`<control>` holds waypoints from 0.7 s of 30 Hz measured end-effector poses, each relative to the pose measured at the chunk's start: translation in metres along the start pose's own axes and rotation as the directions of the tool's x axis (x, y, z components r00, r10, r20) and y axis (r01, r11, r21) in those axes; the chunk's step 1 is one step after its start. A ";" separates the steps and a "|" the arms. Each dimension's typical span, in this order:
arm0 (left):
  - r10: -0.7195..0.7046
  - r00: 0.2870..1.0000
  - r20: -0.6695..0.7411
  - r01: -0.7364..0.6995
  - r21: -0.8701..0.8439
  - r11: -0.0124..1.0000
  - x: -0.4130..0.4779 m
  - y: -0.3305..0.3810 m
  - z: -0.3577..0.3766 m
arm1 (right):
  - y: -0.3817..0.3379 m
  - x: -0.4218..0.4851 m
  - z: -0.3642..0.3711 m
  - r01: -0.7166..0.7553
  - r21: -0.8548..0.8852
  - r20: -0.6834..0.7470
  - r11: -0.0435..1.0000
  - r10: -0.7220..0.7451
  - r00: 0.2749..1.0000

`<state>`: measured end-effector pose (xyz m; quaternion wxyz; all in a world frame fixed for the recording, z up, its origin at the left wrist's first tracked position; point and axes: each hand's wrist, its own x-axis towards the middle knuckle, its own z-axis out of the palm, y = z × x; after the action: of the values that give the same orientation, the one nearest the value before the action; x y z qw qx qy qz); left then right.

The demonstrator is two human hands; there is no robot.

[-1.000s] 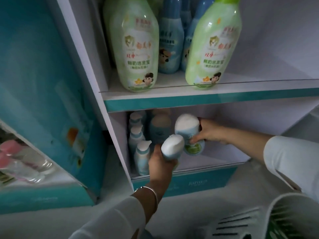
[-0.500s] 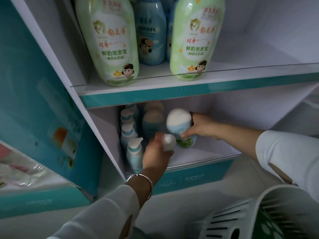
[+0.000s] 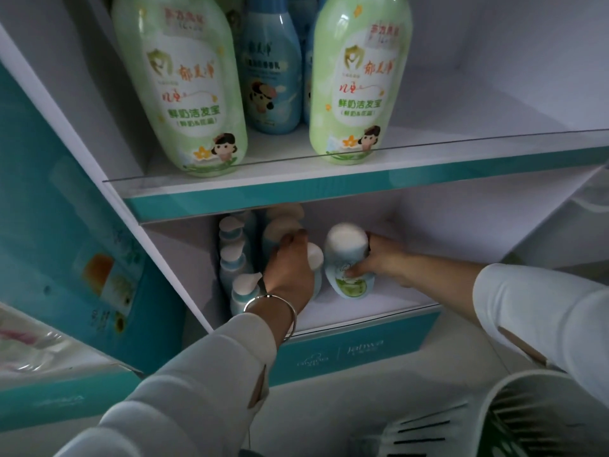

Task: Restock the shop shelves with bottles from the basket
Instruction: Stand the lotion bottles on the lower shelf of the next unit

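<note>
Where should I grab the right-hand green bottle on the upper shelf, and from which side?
Grip the right-hand green bottle round its middle, coming from the front right: its right side stands free on the upper shelf, while a blue bottle stands close behind on its left. It stands upright behind a clear lip, so probably lift it before pulling out.

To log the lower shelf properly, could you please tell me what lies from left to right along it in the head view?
Row of pump bottles → left hand → small white-capped bottle it grips → larger green-labelled bottle → right hand holding it.
</note>
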<state>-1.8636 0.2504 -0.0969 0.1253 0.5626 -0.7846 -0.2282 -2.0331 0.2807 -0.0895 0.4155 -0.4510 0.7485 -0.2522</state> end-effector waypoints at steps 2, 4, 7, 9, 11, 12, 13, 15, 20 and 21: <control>-0.022 1.000 -0.016 0.021 -0.029 0.999 0.003 -0.001 -0.002 | 0.004 0.003 0.004 -0.013 0.037 0.017 0.999 0.012 1.000; -0.027 0.999 -0.025 0.026 -0.037 0.999 0.004 -0.002 -0.005 | 0.008 0.001 0.008 -0.025 0.068 0.041 0.997 0.022 0.999; -0.008 1.000 -0.015 0.008 -0.009 1.000 0.003 -0.002 -0.006 | 0.018 -0.002 0.015 -0.040 0.094 0.064 0.995 0.034 0.997; 0.000 1.000 -0.002 0.000 0.029 1.000 0.001 -0.001 -0.005 | 0.021 -0.005 0.018 -0.050 0.119 0.078 0.992 0.041 0.996; 0.003 1.000 0.010 -0.003 0.065 0.998 -0.001 -0.001 -0.005 | 0.022 -0.006 0.019 -0.067 0.142 0.105 0.988 0.052 0.993; -0.002 1.000 0.017 0.001 0.077 0.997 -0.001 0.000 -0.005 | 0.022 -0.007 0.018 -0.085 0.151 0.132 0.985 0.065 0.989; -0.008 1.000 0.024 0.006 0.083 0.996 -0.002 0.001 -0.005 | 0.020 -0.008 0.016 -0.107 0.157 0.162 0.982 0.081 0.983; -0.010 0.999 0.033 0.007 0.098 0.995 -0.002 0.003 -0.006 | 0.016 -0.008 0.012 -0.108 0.129 0.184 0.986 0.084 0.979; 0.031 0.998 0.048 -0.038 0.164 0.986 -0.002 0.006 -0.014 | -0.007 -0.003 -0.004 0.105 0.046 0.170 0.993 -0.112 0.979; 0.036 0.998 0.046 -0.045 0.196 0.980 -0.002 0.007 -0.015 | -0.011 -0.002 -0.007 0.134 -0.002 0.178 0.991 -0.131 0.975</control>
<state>-1.8620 0.2513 -0.0799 0.0569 0.5513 -0.8171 -0.1588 -2.0331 0.2774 -0.0768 0.4597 -0.5236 0.6785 -0.2327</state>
